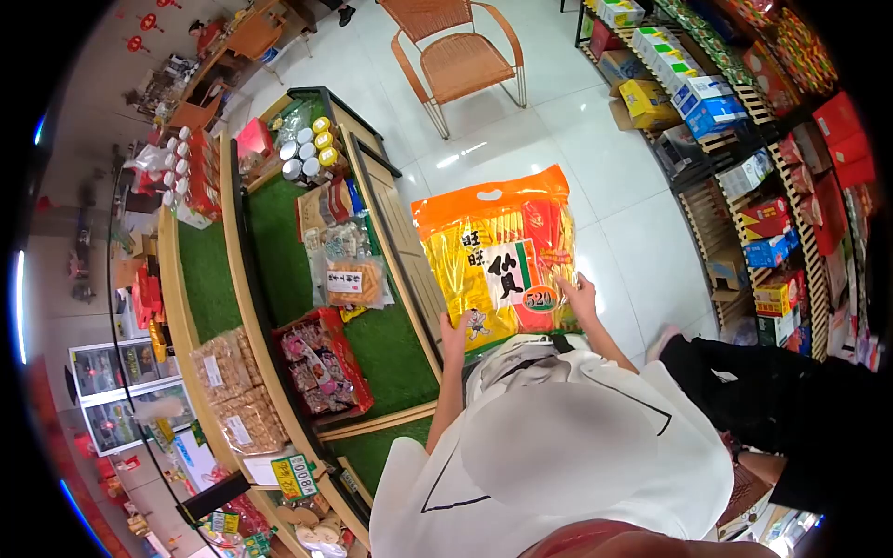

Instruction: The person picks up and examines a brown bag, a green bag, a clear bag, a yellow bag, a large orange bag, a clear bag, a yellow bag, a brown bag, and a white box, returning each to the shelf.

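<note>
A large yellow and orange snack bag (pixel 474 265) with a carry hole in its orange top strip is held up in front of my white shirt. At its lower left edge, my left hand (pixel 455 337) grips the plastic with the thumb on the front. On the right side, my right hand (pixel 579 299) is closed on the bag's edge, its thumb and fingers near the round "520" mark. The bag's front faces me, and the fingers behind it are hidden.
To my left stands a wooden display stand (pixel 423 409) lined with green mat, holding jars (pixel 307 152), packaged snacks (pixel 353 279) and a red box of sweets (pixel 321 363). A wicker chair (pixel 465 65) stands ahead. Stocked shelves (pixel 744 195) and a person in dark trousers (pixel 744 381) are at right.
</note>
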Demonstrator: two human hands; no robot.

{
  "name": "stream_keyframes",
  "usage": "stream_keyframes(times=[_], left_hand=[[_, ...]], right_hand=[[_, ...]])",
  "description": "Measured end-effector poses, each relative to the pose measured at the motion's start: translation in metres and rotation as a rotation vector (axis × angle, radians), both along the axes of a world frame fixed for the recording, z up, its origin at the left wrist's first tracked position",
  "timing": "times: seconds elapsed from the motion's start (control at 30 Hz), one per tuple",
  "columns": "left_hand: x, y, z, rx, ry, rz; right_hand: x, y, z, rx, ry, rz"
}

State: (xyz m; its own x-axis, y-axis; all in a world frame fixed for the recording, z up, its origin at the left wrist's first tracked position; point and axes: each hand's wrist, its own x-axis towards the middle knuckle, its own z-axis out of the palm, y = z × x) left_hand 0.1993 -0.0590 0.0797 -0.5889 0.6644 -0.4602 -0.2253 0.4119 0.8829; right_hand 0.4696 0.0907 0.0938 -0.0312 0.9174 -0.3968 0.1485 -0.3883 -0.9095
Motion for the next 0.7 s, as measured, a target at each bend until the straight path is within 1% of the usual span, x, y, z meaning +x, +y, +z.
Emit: stream_keyframes(times=[0.1, 0.2, 0.3, 0.47, 0.57, 0.63, 0.7], left_hand=[[-0.011, 0.053, 0.0, -0.003, -0.022, 0.032], [-0.008, 0.104, 0.027, -0.013, 0.03, 0.043], [-0.022, 0.148, 0.015, -0.079, 0.081, 0.03], [-0.056, 0.218, -0.006, -0.038, 0.0, 0.016], [-0.086, 0.278, -0.02, -0.035, -0.007, 0.003], [-0.106, 0.318, -0.017, -0.028, -0.025, -0.009], [-0.135, 0.353, -0.014, -0.065, -0.009, -0.07]], right_hand=[[-0.012, 0.062, -0.001, -0.025, -0.025, 0.027], [-0.019, 0.105, -0.008, 0.021, -0.021, 0.008], [-0.028, 0.147, -0.013, -0.072, 0.021, -0.009], [-0.057, 0.215, -0.014, -0.04, -0.01, -0.008], [-0.085, 0.266, -0.024, -0.033, -0.048, -0.032], [-0.103, 0.295, -0.027, -0.021, -0.064, -0.065], [-0.123, 0.318, -0.021, -0.051, -0.084, -0.076]])
